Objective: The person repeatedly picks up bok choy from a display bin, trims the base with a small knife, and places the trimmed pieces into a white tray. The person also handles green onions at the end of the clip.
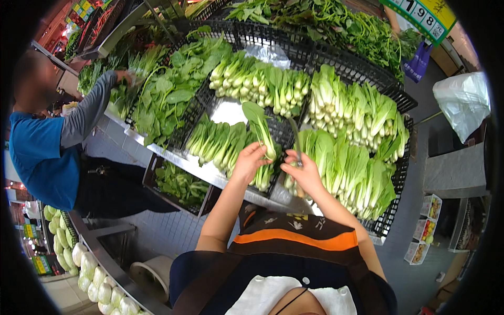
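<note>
My left hand (pixel 249 162) grips a single head of bok choy (pixel 260 128) near its pale root end, with the leaves pointing up and away from me. Just to the right, my right hand (pixel 306 173) holds a knife (pixel 295 136) whose thin, slightly curved blade points away from me. A small gap separates the blade from the bok choy. Below the left hand lies a row of bok choy (pixel 220 143) in a black plastic crate. Leafy greens with pale stems (pixel 346 173) lie in the crate beside my right hand.
More bok choy (pixel 256 80) is stacked at the crate's far side. Broad leafy greens (pixel 169 86) fill the left crate. A person in a blue shirt (pixel 43 157) reaches into greens at the left. Plastic bags (pixel 462 102) hang at the right, and a price sign (pixel 423 15) stands above.
</note>
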The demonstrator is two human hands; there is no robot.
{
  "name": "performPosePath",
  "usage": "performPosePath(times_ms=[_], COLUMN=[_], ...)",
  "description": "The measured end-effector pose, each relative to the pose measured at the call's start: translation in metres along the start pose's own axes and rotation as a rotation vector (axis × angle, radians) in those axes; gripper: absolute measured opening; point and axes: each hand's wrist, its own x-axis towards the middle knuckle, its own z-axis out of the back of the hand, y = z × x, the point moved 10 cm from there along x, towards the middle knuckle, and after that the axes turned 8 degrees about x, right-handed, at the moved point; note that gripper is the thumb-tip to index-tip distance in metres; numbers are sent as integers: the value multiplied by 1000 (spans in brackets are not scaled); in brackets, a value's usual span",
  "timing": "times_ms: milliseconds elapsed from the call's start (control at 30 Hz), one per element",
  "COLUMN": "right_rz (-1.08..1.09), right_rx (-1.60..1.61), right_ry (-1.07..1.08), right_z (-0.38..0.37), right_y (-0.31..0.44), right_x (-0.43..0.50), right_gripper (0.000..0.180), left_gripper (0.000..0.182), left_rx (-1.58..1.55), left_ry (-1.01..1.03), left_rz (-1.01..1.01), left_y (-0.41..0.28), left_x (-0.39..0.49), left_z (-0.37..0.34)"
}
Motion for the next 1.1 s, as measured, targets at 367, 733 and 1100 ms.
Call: performPosePath(times_ms=[367,733,1100], right_rz=[-175,-367,-555], right_rx=[232,138,20], right_ry=[95,311,651], right_z=[-25,-14,-52], right_y=[-58,-94,-100], right_x=[-39,-77,-105], right_gripper=[16,19,31], left_gripper=[9,22,52], left_rx=[-369,-156,1328], left_ry=[-469,-533,-396], left_rz=[-202,545,-769], left_y=[63,331,15], left_x=[-155,-189,-221], left_z=[19,59,-63])
